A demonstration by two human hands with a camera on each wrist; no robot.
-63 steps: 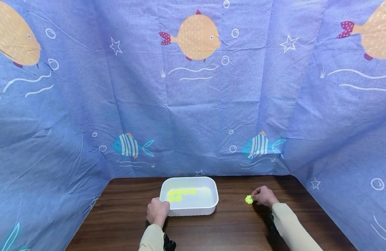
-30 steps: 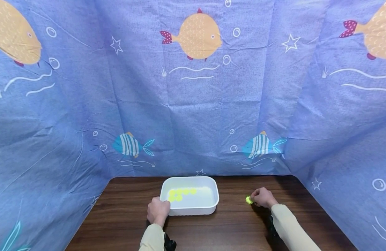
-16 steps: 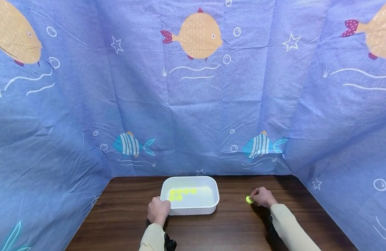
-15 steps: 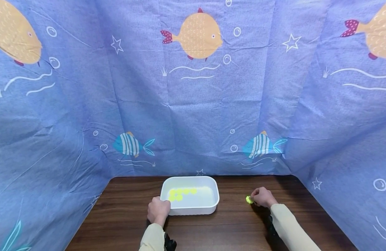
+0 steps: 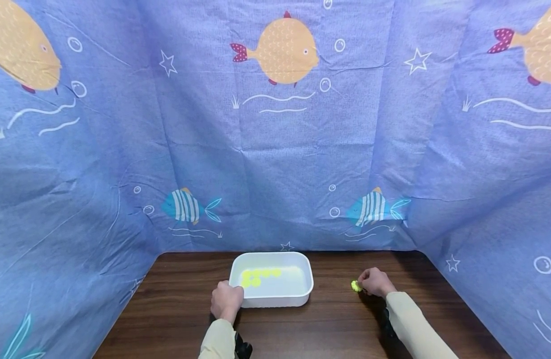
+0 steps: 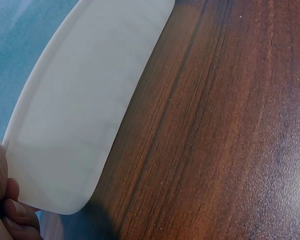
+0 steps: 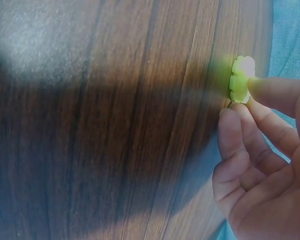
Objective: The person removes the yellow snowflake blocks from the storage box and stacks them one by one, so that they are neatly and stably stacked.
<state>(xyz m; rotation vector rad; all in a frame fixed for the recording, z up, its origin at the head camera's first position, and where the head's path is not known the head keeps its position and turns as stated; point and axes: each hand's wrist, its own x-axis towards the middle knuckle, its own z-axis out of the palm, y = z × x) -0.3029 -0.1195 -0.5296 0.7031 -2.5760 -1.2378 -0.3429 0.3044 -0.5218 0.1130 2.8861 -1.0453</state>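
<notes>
My left hand point(image 5: 227, 300) grips the near left corner of a white rectangular plastic tub point(image 5: 277, 302). In the left wrist view its curled fingers wrap the rim at the end of the tub's wall point(image 6: 80, 110). Over on the right, my right hand point(image 5: 376, 282) pinches a small yellow-green flower-shaped piece point(image 5: 355, 286) at the tabletop. Seen from the right wrist, this flower-shaped piece point(image 7: 242, 80) stands tilted on its edge, the thumb pressing one face and fingertips close under it. Several similar yellow pieces point(image 5: 256, 282) lie in rows in the left part of the tub.
A dark brown wood-grain table point(image 5: 320, 329) carries everything. Blue fabric point(image 5: 275, 199) printed with fish hangs behind it and along both sides. Black straps show at both wrists, below cream sleeves point(image 5: 416, 324).
The yellow flower-shaped piece, lying flatter two seconds ago, has been tipped up in the right fingers and shows a narrower face. The left hand and tub stay put; the head view drifts slightly.
</notes>
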